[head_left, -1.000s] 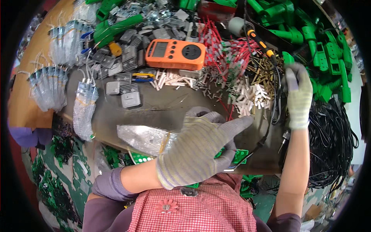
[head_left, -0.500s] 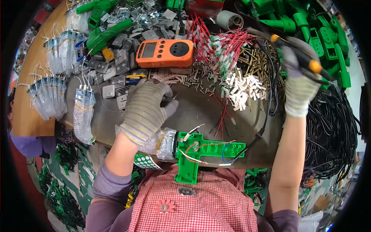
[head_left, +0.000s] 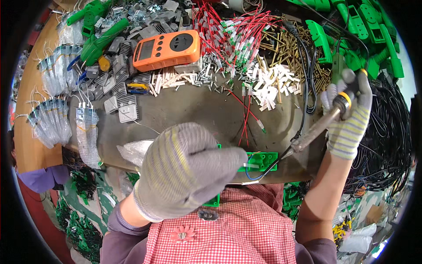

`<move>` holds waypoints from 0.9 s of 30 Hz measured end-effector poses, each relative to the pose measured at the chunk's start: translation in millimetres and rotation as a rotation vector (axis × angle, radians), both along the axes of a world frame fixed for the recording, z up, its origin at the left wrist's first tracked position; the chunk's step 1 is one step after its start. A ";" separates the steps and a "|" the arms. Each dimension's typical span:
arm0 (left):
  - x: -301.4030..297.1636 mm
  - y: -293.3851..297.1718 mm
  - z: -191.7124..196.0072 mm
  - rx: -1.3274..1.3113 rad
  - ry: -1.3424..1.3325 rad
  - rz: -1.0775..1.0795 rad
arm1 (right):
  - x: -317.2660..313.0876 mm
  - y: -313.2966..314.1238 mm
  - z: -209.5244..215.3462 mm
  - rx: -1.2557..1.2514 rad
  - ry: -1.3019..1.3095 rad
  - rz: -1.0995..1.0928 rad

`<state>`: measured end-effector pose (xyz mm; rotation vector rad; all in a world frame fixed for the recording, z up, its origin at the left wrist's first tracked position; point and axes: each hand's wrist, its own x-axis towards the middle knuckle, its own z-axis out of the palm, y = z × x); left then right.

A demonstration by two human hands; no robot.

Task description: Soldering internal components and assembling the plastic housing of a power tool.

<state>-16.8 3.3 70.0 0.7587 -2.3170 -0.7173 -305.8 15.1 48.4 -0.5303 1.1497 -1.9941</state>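
Note:
My left hand (head_left: 182,169), in a grey-and-yellow striped glove, hovers over a green plastic housing (head_left: 269,161) at the table's near edge and hides much of it. Its fingers are pressed together; what they hold, if anything, I cannot make out. Blue and white wires and a black cord (head_left: 273,168) show at the housing's right end. My right hand (head_left: 349,127), gloved too, grips a soldering iron (head_left: 315,131) by its dark, yellow-ringed handle. The iron's barrel slants down left, its tip close to the cord just right of the housing.
Behind lie an orange meter (head_left: 167,49), red-wired parts (head_left: 228,37), white sleeves (head_left: 274,83) and brass screws (head_left: 281,46). Bubble-wrapped parts (head_left: 86,132) stand at left. Green housings (head_left: 371,26) pile up far right, above coiled black cables (head_left: 382,145).
My left hand has come from the table behind the housing down over it. My right hand has swung the soldering iron round so that its tip points down left toward the housing.

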 end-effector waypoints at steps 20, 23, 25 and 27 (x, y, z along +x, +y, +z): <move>-9.6 -3.8 -20.5 0.030 -0.068 0.101 | 20.9 -38.8 -16.7 0.251 0.034 0.163; -9.7 -2.8 -23.3 0.029 -0.085 0.113 | 20.3 -38.5 -17.6 0.276 0.024 0.137; -9.8 -2.7 -25.1 -0.090 -0.098 0.118 | 19.4 -38.0 -17.8 0.269 0.034 0.154; -10.4 -1.7 -23.0 -0.040 -0.106 0.124 | 20.8 -37.5 -15.3 0.276 0.022 0.151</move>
